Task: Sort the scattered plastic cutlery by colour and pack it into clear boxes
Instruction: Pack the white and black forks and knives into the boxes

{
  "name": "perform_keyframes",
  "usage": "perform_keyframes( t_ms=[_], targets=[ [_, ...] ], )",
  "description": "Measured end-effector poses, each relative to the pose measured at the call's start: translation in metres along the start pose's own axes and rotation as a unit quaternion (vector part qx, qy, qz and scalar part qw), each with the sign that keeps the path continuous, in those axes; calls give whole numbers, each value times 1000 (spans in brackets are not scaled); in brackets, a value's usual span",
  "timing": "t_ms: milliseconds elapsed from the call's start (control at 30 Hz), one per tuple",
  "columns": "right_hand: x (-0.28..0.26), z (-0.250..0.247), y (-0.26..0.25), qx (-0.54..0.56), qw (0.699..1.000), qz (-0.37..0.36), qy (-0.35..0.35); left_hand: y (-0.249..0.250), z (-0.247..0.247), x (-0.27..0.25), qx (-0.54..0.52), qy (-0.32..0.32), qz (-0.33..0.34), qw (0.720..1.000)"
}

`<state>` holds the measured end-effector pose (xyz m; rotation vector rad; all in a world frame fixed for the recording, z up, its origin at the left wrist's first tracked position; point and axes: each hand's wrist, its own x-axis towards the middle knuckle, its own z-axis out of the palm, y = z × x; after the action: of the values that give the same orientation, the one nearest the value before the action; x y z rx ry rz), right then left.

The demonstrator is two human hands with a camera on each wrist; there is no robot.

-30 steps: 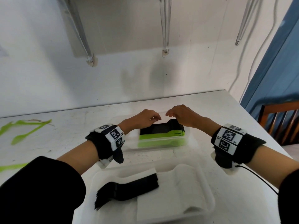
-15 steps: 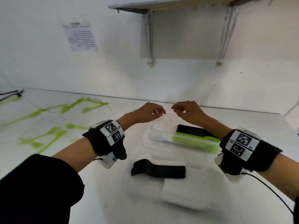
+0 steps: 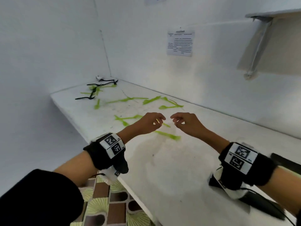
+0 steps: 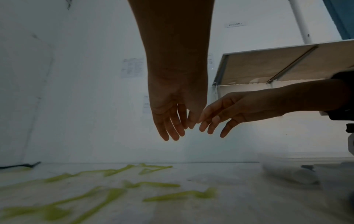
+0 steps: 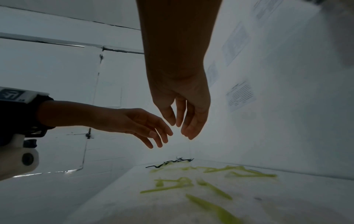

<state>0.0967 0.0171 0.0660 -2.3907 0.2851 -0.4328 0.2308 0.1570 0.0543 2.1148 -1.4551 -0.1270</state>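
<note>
Both hands hang in the air above the white table (image 3: 171,168), fingertips pointing down and nearly meeting. The left hand (image 3: 147,122) has its fingers loosely extended and a little apart, holding nothing; the left wrist view shows them straight and relaxed. The right hand (image 3: 187,123) is likewise slack, fingers gently bent and spread, empty. Green cutlery (image 3: 167,135) lies scattered flat on the table: one piece sits just below and between the two hands on the near side, another small piece (image 3: 166,125) shows directly under the gap between the fingertips, and two more (image 3: 125,119) lie just left of the left hand. None of it touches either hand. Further off, more green pieces (image 3: 162,101) are strewn toward the far wall, well beyond the hands. At the far left corner a few black pieces (image 3: 92,93) lie tangled with green ones. The wrist views show the green pieces blurred on the table below the fingers. A printed sheet (image 3: 180,42) hangs on the far wall.
</note>
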Motion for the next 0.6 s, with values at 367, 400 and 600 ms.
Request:
perform_keyframes(
  t_ms=[367,400,600],
  targets=[
    [126,144,-99,52,996,-45,-63,-157,-120,-69,4,91,-113,989],
    [136,157,-106,50,995,-49,-70,-170,-126,-76,1,97,-121,988],
    [189,229,-136,57,991,-79,-95,-235,-153,-109,-8,125,-187,974]
  ],
)
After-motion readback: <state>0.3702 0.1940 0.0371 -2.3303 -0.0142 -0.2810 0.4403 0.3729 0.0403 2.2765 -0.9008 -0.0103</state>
